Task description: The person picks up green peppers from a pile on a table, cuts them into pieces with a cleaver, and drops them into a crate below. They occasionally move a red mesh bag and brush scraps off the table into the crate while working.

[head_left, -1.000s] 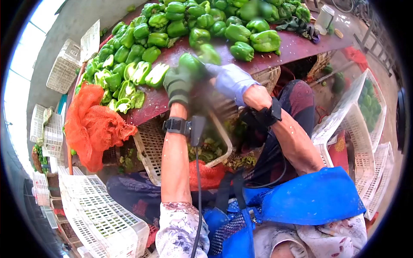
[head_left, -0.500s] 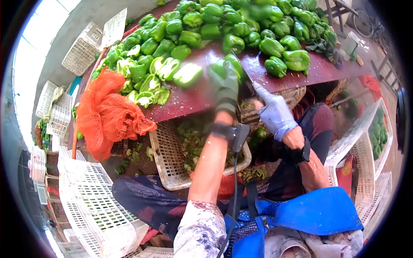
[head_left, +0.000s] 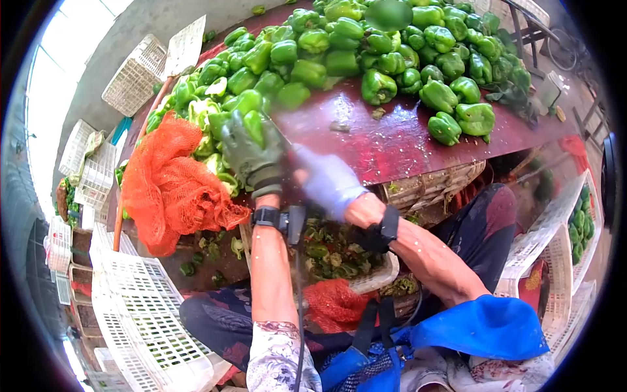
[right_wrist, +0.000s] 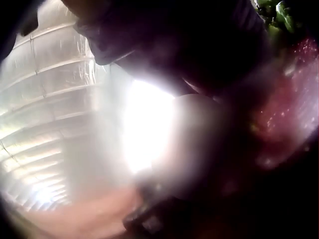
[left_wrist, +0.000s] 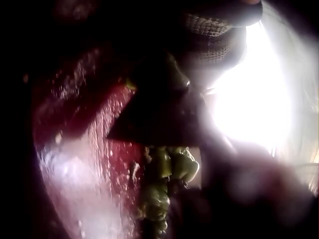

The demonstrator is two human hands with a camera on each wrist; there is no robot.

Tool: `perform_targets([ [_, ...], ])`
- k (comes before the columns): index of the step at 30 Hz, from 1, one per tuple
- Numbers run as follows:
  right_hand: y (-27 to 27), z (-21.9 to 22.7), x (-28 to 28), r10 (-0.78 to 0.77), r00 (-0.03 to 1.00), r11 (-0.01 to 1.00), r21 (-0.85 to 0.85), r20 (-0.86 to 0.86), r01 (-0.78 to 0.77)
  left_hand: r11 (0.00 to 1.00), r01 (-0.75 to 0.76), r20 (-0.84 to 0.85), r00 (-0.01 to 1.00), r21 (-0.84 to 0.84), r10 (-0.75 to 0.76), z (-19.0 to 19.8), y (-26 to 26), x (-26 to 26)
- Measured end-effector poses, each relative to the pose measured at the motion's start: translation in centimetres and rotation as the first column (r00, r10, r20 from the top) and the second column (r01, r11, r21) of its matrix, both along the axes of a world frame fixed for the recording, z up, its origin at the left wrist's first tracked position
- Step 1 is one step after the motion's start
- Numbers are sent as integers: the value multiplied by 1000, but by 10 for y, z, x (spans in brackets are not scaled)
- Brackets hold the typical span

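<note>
In the head view, my left hand (head_left: 253, 157), in a dark green glove, grips a green pepper (head_left: 253, 128) over the left part of the red table (head_left: 366, 140). Just to its right, my right hand (head_left: 326, 184), in a pale lavender glove, is blurred and holds a knife whose thin blade (head_left: 277, 130) points up toward that pepper. Cut, pale-edged peppers (head_left: 204, 112) lie beyond and left of the left hand. Both wrist views are dark; part of a gloved hand (left_wrist: 209, 35) shows at the top of the left one.
A large heap of whole green peppers (head_left: 392, 62) covers the table's far side. An orange mesh bag (head_left: 171, 196) hangs over its left edge. Below the table are a crate of scraps (head_left: 375, 281) and another mesh bag (head_left: 336, 304). White crates (head_left: 147, 313) stand left, others (head_left: 555, 261) right.
Both hands have moved left toward the cut peppers since half a second ago, the left still gripping a pepper. The pale cut piece that lay beside the left hand is no longer distinguishable there. The head view has shifted.
</note>
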State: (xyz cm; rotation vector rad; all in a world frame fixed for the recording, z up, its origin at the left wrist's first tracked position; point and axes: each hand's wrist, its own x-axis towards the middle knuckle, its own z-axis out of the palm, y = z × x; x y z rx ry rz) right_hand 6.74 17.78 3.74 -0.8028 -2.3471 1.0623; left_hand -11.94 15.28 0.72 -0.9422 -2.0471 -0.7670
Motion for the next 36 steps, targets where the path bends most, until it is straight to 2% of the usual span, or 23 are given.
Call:
perform_targets([
  [2,13,-4,7,26,999,1000,13,-35,-26,994,-96,36,995,-57,98,7,-10,-9],
  [5,32,4,46,17,993,999,-30,-121,-21,981,28,238,968,191,-74,21,-15,-19],
  [6,39,19,65,58,995,998,-17,-83,-60,992,-108,-41,993,71,111,6,-10,-50],
  [8,48,47,103,37,994,997,-72,105,-29,993,-59,176,984,101,40,26,1,-66],
  [9,56,29,119,23,998,999,48,-60,-20,1000,-18,118,993,-24,21,34,6,-80],
  [10,57,30,132,-39,997,998,38,-73,42,989,9,55,998,-150,-1,39,10,-93],
  [12,56,32,153,-153,983,988,4,-104,155,911,35,90,996,-411,2,62,21,-59],
  [14,61,20,160,-215,949,969,72,-229,237,903,139,-94,977,-406,-193,41,32,-47],
  [15,69,16,160,-220,928,959,111,-299,263,836,159,68,987,-525,-144,33,42,-41],
  [16,75,15,161,-224,903,945,146,-366,293,836,198,31,977,-512,-213,11,50,-49],
  [18,86,29,160,-258,923,932,179,-285,316,843,242,256,958,-481,-129,12,57,-17],
  [20,94,43,154,-285,937,935,155,-204,318,846,59,34,998,-530,-49,32,69,34],
  [22,107,33,144,-250,911,899,270,-329,344,869,417,-131,878,-266,-461,21,94,42],
  [24,114,28,132,-226,878,883,291,-422,367,770,604,85,795,-204,-601,22,123,74],
  [26,132,1,122,-330,925,938,46,-189,343,730,683,220,718,-34,-661,-5,162,84],
  [27,137,0,119,-354,933,934,-79,-67,348,761,649,415,698,-20,-584,-7,170,96],
  [28,145,2,120,-310,947,945,-131,-82,298,793,609,587,646,-11,-487,-6,179,105],
  [30,152,21,126,-241,970,962,-123,23,242,713,523,841,-15,468,-541,-13,192,112],
  [31,156,27,130,-220,966,971,-61,139,230,698,490,823,-73,522,-564,-17,195,119],
  [32,165,17,134,-201,977,978,68,78,196,676,452,792,-125,582,-597,-14,201,122],
  [33,174,-2,136,-173,985,967,194,17,166,689,567,815,51,451,-577,-34,222,106],
  [34,178,-11,135,-136,990,938,316,-41,141,703,565,823,74,431,-564,-27,222,106],
  [36,155,21,149,-107,993,993,-45,46,109,741,549,845,111,386,-523,-17,204,124],
])
